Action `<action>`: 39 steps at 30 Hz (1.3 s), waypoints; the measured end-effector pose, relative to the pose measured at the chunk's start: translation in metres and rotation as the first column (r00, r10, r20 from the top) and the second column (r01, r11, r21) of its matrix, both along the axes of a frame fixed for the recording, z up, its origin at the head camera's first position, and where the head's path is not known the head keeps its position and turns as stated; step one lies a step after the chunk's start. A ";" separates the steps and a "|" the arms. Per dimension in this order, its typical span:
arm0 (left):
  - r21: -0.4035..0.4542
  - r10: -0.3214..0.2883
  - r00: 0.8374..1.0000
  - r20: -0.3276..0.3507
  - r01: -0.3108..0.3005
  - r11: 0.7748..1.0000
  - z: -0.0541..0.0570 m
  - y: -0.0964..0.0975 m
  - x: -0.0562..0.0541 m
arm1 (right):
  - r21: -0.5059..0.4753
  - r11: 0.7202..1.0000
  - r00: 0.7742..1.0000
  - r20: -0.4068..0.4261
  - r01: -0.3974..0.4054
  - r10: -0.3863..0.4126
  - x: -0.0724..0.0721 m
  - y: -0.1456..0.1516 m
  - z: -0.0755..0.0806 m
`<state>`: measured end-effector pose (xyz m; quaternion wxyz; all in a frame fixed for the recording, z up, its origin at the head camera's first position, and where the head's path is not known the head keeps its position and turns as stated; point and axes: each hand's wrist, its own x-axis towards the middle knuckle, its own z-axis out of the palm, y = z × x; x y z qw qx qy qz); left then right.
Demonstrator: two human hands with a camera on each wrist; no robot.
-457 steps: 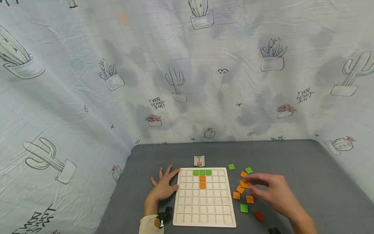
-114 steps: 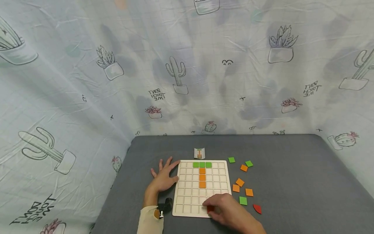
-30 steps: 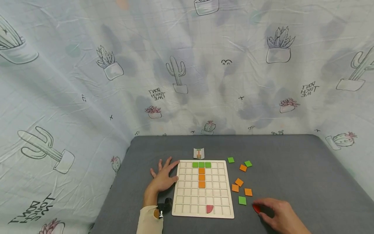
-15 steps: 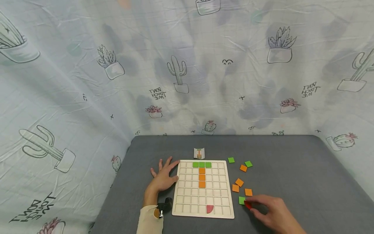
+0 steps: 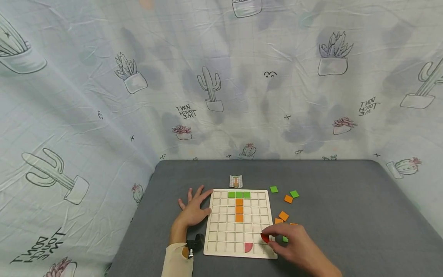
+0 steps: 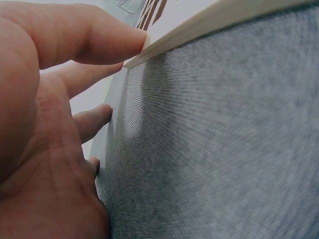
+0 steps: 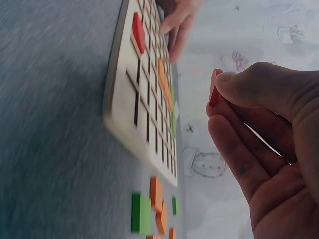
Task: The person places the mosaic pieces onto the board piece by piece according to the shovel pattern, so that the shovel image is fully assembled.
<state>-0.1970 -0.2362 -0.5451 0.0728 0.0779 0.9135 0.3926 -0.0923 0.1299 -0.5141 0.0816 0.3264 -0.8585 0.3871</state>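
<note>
My right hand pinches a red quarter-circle tile between thumb and fingers, above the lower right of the pale wooden grid board. In the right wrist view, that red tile is seen edge-on, clear of the board. My left hand is spread beside the board's left side, thumb and index finger touching its edge. On the board, green tiles form a short row at the top, with orange tiles in a column below. Another red quarter-circle tile sits in the bottom row.
Loose orange tiles and green tiles lie on the grey table right of the board; my right hand partly covers some. A small pattern card lies behind the board. A cactus-print cloth hangs around the table.
Over the last second, my right hand has lifted the red tile from the table and carried it left over the board. Earlier, a third orange tile and the other red tile came onto the board.
</note>
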 end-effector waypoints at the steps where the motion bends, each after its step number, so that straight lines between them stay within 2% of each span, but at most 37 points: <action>1: -0.001 0.000 1.000 0.000 0.000 1.000 -0.001 0.000 0.000 | -0.003 1.000 1.000 0.001 -0.008 0.008 -0.001 -0.003 0.001; 10: -0.004 0.003 1.000 -0.002 -0.003 1.000 0.000 -0.001 0.000 | -0.023 0.997 0.998 0.009 -0.068 0.068 -0.006 -0.025 0.006; 17: -0.006 0.002 1.000 -0.003 -0.002 1.000 0.000 -0.001 0.001 | -0.034 0.991 0.979 0.150 -0.132 0.136 -0.013 -0.041 0.008; 21: -0.007 0.001 1.000 -0.005 -0.001 1.000 0.000 -0.001 0.001 | -0.043 0.986 0.968 0.187 -0.162 0.168 -0.015 -0.051 0.008; 28: -0.021 -0.002 1.000 -0.007 0.002 1.000 -0.002 -0.001 -0.001 | -0.044 0.979 0.967 0.157 -0.198 0.202 -0.019 -0.066 0.003; 34: -0.023 0.003 1.000 -0.007 -0.004 1.000 -0.003 0.000 -0.001 | -0.030 0.975 0.964 0.147 -0.218 0.220 -0.024 -0.076 -0.006; 39: -0.023 -0.001 1.000 -0.006 0.001 1.000 -0.001 0.000 -0.001 | -0.020 0.968 0.953 0.173 -0.251 0.251 -0.024 -0.082 -0.014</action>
